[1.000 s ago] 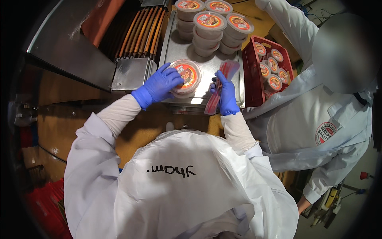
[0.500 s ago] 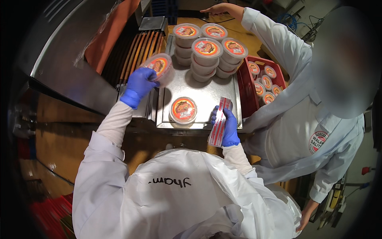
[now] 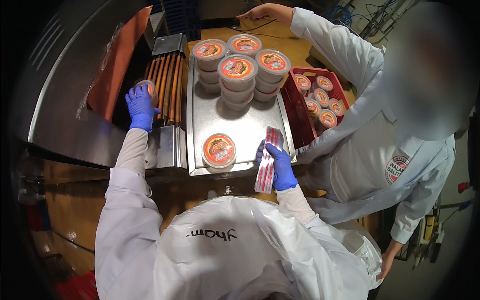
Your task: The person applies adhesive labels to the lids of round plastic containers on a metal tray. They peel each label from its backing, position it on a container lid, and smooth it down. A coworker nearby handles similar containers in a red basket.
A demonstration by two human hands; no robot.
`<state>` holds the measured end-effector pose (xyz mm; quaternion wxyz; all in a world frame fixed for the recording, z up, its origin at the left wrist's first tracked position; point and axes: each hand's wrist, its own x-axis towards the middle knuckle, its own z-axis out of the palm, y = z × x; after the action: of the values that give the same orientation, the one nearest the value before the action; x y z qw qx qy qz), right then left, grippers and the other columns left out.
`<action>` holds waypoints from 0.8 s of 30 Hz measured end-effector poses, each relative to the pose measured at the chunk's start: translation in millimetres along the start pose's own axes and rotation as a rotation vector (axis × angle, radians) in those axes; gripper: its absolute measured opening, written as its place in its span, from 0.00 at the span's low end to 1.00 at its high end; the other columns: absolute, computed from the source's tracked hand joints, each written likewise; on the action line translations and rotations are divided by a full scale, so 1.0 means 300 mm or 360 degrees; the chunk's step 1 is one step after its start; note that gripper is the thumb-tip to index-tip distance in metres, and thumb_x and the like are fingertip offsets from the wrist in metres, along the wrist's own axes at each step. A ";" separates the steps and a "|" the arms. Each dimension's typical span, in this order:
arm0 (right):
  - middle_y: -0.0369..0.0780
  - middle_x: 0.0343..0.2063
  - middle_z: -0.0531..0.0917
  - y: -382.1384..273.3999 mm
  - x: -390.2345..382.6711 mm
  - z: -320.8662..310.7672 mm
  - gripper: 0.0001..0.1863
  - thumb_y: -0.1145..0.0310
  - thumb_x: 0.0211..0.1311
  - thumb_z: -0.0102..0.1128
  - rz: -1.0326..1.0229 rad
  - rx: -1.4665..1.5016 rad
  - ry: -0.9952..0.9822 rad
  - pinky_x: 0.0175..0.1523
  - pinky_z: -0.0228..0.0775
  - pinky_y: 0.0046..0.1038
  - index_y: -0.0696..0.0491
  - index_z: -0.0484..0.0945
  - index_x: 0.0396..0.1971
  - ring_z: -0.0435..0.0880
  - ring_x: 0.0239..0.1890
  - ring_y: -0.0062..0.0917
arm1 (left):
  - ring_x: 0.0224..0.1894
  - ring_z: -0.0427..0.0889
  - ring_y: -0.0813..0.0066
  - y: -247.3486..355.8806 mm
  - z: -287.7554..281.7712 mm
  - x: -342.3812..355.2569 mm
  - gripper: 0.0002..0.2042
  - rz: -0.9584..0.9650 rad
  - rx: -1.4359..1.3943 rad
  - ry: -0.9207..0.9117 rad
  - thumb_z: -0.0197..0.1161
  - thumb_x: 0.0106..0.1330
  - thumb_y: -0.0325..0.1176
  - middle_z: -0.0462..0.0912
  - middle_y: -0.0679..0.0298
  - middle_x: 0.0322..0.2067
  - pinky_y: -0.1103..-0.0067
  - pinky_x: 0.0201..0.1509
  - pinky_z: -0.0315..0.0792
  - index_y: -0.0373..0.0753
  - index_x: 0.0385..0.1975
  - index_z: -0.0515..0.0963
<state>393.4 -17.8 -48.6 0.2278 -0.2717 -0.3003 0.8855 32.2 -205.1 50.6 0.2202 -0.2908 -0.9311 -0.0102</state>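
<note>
My left hand (image 3: 140, 107), in a blue glove, is closed over a round plastic tub (image 3: 146, 86) on the roller conveyor (image 3: 170, 85), at the mouth of the machine. Most of that tub is hidden by the hand. In my gloved right hand (image 3: 282, 167) is a folded strip of red-and-white printed labels (image 3: 269, 160), held over the tray's near right corner. One tub with an orange-and-yellow lid label (image 3: 219, 150) stands alone on the metal tray table (image 3: 200, 112). Farther back on it, several like tubs are stacked (image 3: 237, 72).
A red crate (image 3: 305, 125) with several tubs stands right of the tray. A co-worker in a white coat (image 3: 360, 145) is close on my right, one arm stretched past the stacks. An orange flap (image 3: 122, 60) hangs at the steel machine (image 3: 65, 95) on the left.
My left hand has carried the tub leftward from above the tray's edge onto the rollers. The right hand still holds the label strip. My view has shifted slightly.
</note>
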 end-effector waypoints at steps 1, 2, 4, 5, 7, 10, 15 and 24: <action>0.36 0.27 0.77 -0.002 -0.002 0.005 0.10 0.69 0.59 0.54 -0.0032 -0.0044 -0.0005 0.34 0.71 0.21 0.55 0.72 0.39 0.77 0.28 0.20 | 0.57 0.61 0.58 0.038 -0.024 -0.023 0.43 0.0065 -0.0103 0.0161 0.75 0.31 0.44 0.67 0.59 0.51 0.61 0.60 0.53 0.40 0.53 0.64; 0.36 0.27 0.77 -0.007 -0.010 0.014 0.10 0.70 0.58 0.55 -0.0100 -0.0073 -0.0052 0.34 0.71 0.21 0.55 0.71 0.39 0.76 0.28 0.20 | 0.59 0.58 0.57 0.086 -0.031 -0.047 0.45 0.0128 -0.0208 0.0321 0.75 0.32 0.46 0.65 0.59 0.53 0.60 0.62 0.50 0.41 0.55 0.63; 0.36 0.27 0.77 -0.011 -0.003 0.021 0.10 0.70 0.58 0.55 -0.0082 -0.0096 -0.0080 0.33 0.71 0.22 0.55 0.71 0.39 0.76 0.28 0.20 | 0.61 0.55 0.56 0.197 -0.027 -0.129 0.47 0.0341 -0.0410 0.0459 0.72 0.34 0.51 0.64 0.57 0.55 0.60 0.63 0.48 0.43 0.58 0.60; 0.40 0.29 0.78 -0.001 0.018 -0.002 0.18 0.66 0.55 0.58 -0.0140 -0.0127 -0.0120 0.36 0.73 0.28 0.57 0.69 0.43 0.78 0.30 0.26 | 0.62 0.54 0.54 0.266 -0.025 -0.164 0.45 0.0381 -0.0355 0.0325 0.70 0.36 0.55 0.63 0.57 0.57 0.59 0.63 0.47 0.45 0.58 0.62; 0.40 0.28 0.77 -0.018 0.022 0.017 0.19 0.63 0.56 0.57 -0.0077 -0.0149 -0.0067 0.34 0.72 0.27 0.57 0.69 0.44 0.77 0.28 0.25 | 0.61 0.56 0.52 0.369 -0.005 -0.239 0.39 0.0496 -0.0681 0.0236 0.65 0.43 0.59 0.64 0.54 0.56 0.59 0.62 0.49 0.43 0.54 0.67; 0.39 0.25 0.76 -0.048 0.022 0.036 0.22 0.51 0.59 0.51 0.0014 -0.0074 -0.0051 0.31 0.69 0.25 0.55 0.68 0.42 0.75 0.24 0.24 | 0.58 0.60 0.49 0.466 0.028 -0.334 0.34 0.0525 -0.0906 0.0091 0.64 0.45 0.58 0.68 0.53 0.53 0.61 0.61 0.53 0.41 0.49 0.72; 0.39 0.23 0.76 -0.089 0.042 -0.001 0.25 0.44 0.59 0.47 0.0074 0.0031 -0.0094 0.29 0.67 0.24 0.54 0.69 0.38 0.74 0.22 0.22 | 0.51 0.71 0.58 0.414 0.097 -0.274 0.17 0.0475 -0.1262 0.0120 0.56 0.58 0.37 0.76 0.52 0.45 0.69 0.54 0.64 0.38 0.45 0.75; 0.40 0.24 0.78 -0.159 0.102 -0.087 0.21 0.49 0.60 0.47 0.0234 0.0053 -0.0022 0.30 0.68 0.25 0.54 0.70 0.38 0.76 0.23 0.24 | 0.39 0.76 0.72 0.205 0.175 0.988 0.14 0.0568 -0.0555 -0.0956 0.54 0.60 0.42 0.80 0.64 0.37 0.72 0.41 0.69 0.40 0.37 0.79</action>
<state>398.1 44.3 -45.5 0.1644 -0.2831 -0.2665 0.9065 -172.9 12.9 119.8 -0.1167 -0.4713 -0.8731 -0.0442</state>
